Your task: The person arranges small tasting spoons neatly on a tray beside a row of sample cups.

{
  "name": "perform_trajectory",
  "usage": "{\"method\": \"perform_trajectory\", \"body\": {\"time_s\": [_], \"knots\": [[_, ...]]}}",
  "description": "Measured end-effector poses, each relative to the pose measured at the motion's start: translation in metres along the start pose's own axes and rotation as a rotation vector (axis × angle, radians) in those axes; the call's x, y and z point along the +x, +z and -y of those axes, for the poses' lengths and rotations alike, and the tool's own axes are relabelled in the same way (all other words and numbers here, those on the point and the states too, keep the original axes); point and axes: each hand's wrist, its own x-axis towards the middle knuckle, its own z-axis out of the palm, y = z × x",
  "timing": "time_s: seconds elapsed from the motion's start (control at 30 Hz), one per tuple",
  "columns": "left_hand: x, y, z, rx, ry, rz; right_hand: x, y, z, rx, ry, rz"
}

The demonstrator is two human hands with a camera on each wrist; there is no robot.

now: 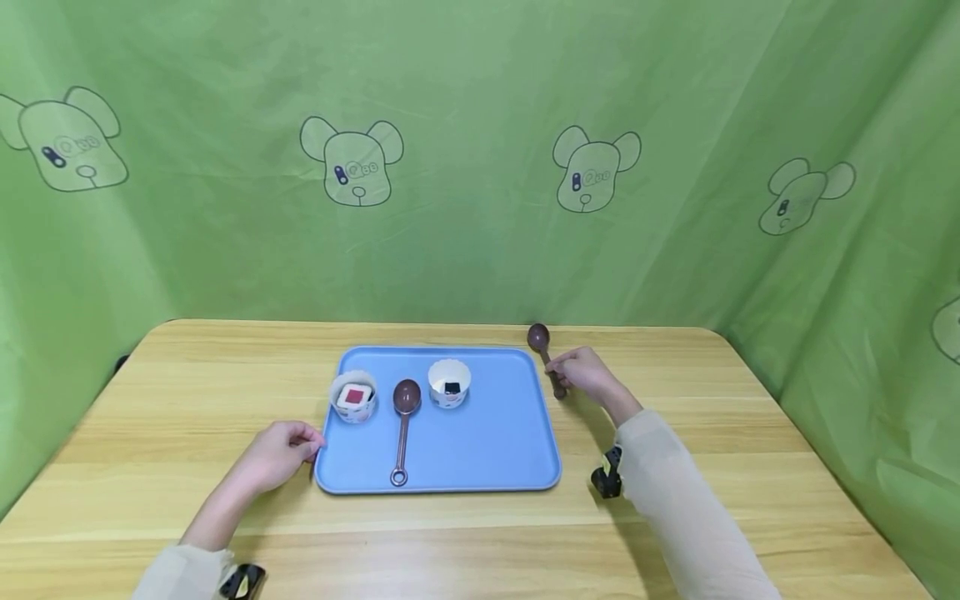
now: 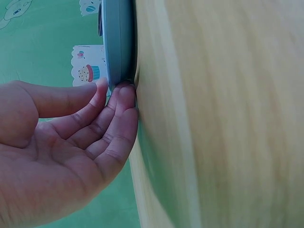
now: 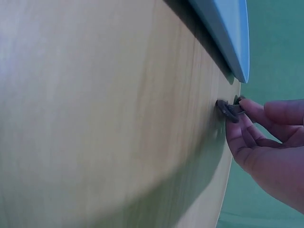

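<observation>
"So, what lies before you, biggest first?"

"A wood-grain table [image 1: 750, 467], and on it a blue tray [image 1: 495, 425]."

"And your two hands?"

"My left hand [image 1: 279, 454] is at the tray's left edge, fingers curled, pinching the rim. My right hand [image 1: 592, 375] is beyond the opposite edge, grasping a brown spoon [image 1: 537, 337] by its handle, between thumb and fingertips."

"Which way does that spoon lie?"

"Just outside the tray's right edge, near the far corner. Its long axis runs mostly away from me, on a slight slant: bowl at the far end and a touch leftward, handle end nearer me. I reach it from the right, so the bowl sits ahead and left of my fingertips, and a stub of handle sticks out on my side. Whether it rests on the wood or hangs just above it, I cannot tell."

"Where is the tray from that grip?"

"Directly to its left. My other hand is well apart from this spoon, across the tray."

"Anything smaller?"

"A second spoon [image 1: 407, 397] on the tray, handle toward me, bowl between the left cup [image 1: 363, 413] and the right cup [image 1: 448, 402]. Each cup holds something little: a white piece [image 1: 353, 396] with a reddish top, and a dark piece [image 1: 452, 388]."
</observation>
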Motion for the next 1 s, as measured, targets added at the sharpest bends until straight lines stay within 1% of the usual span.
{"method": "perform_trajectory", "body": {"time_s": [0.3,0.5,0.77,1.0], "knots": [[-0.001,0.000,0.000,0.000,0.002,-0.001,-0.005,-0.001,0.003,0.013,0.000,-0.001],[-0.001,0.000,-0.001,0.004,0.002,0.004,-0.005,-0.003,0.001,0.029,0.002,0.003],[0.000,0.000,0.000,0.003,0.005,0.003,-0.005,-0.008,-0.001,0.088,-0.011,0.021],[0.000,0.001,0.001,0.007,0.000,0.002,-0.009,-0.010,0.004,0.074,-0.028,0.012]]}}
